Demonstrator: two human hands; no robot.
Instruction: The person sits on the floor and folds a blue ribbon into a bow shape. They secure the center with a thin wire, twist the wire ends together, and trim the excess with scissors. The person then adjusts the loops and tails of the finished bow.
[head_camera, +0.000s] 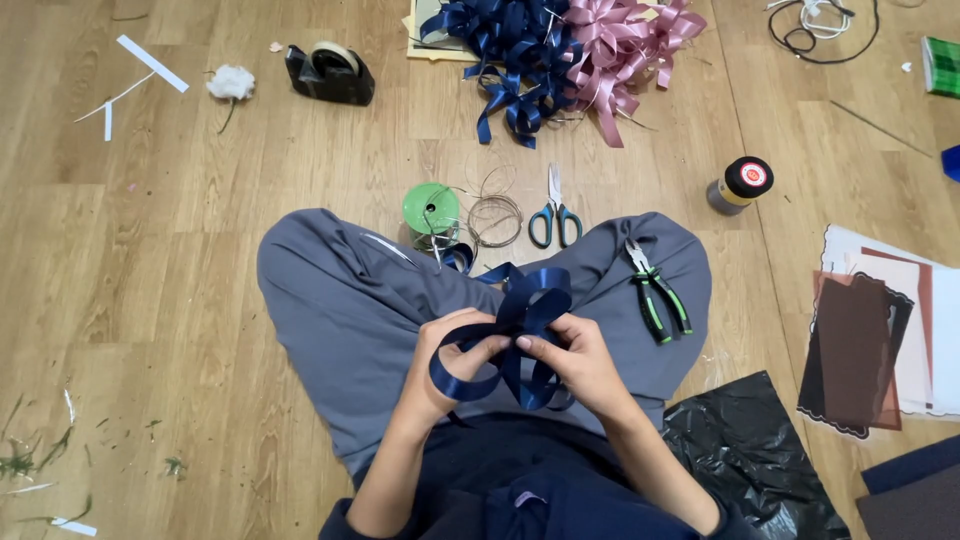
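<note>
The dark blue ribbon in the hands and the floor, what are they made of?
The dark blue ribbon looks like satin or shiny plastic: it gleams and bends in smooth loops. The light brown floor looks like wood or laminate: it shows grain and plank seams.

Scissors (554, 213), pliers (657, 292), tape dispenser (331, 72) on floor (180, 260).

Seated cross-legged on a wooden floor (200, 260), the person pinches a looped navy ribbon (520, 320) between left hand (450, 360) and right hand (580, 365), with green-handled pliers (655, 295) on one knee and scissors (555, 215), a green wire spool (431, 210) just beyond.
</note>
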